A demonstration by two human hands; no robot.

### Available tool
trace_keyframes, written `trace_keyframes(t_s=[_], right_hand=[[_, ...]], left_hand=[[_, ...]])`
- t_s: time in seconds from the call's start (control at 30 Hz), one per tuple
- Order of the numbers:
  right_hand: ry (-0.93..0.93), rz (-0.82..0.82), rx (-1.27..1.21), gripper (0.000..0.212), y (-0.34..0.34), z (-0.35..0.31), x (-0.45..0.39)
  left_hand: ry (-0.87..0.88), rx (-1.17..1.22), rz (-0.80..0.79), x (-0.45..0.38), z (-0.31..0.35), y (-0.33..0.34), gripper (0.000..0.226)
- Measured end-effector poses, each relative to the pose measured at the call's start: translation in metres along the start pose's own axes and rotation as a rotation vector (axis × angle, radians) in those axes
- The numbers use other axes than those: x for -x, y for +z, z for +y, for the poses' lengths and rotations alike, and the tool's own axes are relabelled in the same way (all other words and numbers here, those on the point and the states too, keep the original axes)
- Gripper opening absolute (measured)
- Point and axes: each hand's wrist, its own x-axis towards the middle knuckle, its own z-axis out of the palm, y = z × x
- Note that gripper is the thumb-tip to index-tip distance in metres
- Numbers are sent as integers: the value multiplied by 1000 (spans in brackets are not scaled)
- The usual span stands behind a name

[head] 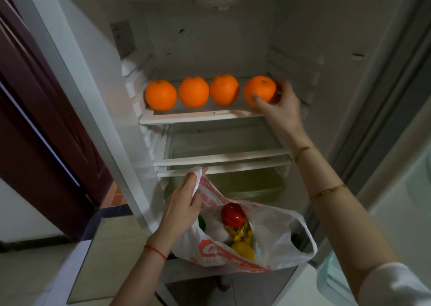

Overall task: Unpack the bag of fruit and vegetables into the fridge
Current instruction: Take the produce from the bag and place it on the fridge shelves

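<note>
The fridge stands open in front of me, and a row of oranges sits on its top shelf [200, 117]. My right hand [281, 106] wraps around the rightmost orange [258, 90], which rests on the shelf. To its left lie three more oranges [193, 92]. My left hand [184, 203] grips one handle of a white and red plastic bag [268, 242] held below the lower shelves. Inside the bag I see a red pepper [233, 214], yellow items [242, 247] and a bit of something green [201, 223].
Two bare glass shelves [224, 156] sit under the top one, with a crisper drawer [251, 186] below them. The fridge door [396, 165] stands open on the right. A dark wooden door [35, 119] is on the left.
</note>
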Motion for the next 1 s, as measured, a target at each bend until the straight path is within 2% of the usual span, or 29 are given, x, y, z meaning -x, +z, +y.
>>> trace_keyframes(t_s=[0.07, 0.17, 0.33, 0.47, 0.53, 0.6, 0.7, 0.73, 0.8, 0.9, 1.0], right_hand=[[11, -29, 93, 69, 5, 1, -15], [9, -84, 190, 71, 14, 4, -28], [60, -127, 221, 69, 24, 13, -34], [62, -96, 230, 73, 22, 16, -30], [25, -20, 239, 74, 19, 16, -23], [-61, 86, 264, 66, 15, 17, -10], [-234, 177, 272, 35, 12, 18, 27], [-280, 129, 246, 26, 11, 19, 43], [-300, -128, 197, 19, 12, 23, 77], [-197, -624, 245, 16, 21, 48, 131], [-117, -912, 371, 12, 31, 88, 173]], left_hand=[[-4, 8, -2, -3, 0, 0, 30], [-4, 25, -20, -5, -3, 0, 40], [10, 25, -24, -4, -3, -3, 44], [-3, 24, -13, 2, -1, -5, 44], [-9, 26, 0, 6, 3, -6, 39], [-12, 39, 6, 10, 6, -7, 32], [10, 18, 10, 17, 7, -7, 27], [6, 14, 10, 19, 6, -7, 28], [-1, 3, 13, 25, 5, -7, 26], [34, 5, 6, 33, 6, -8, 24], [37, 12, -3, 39, 5, -8, 28]])
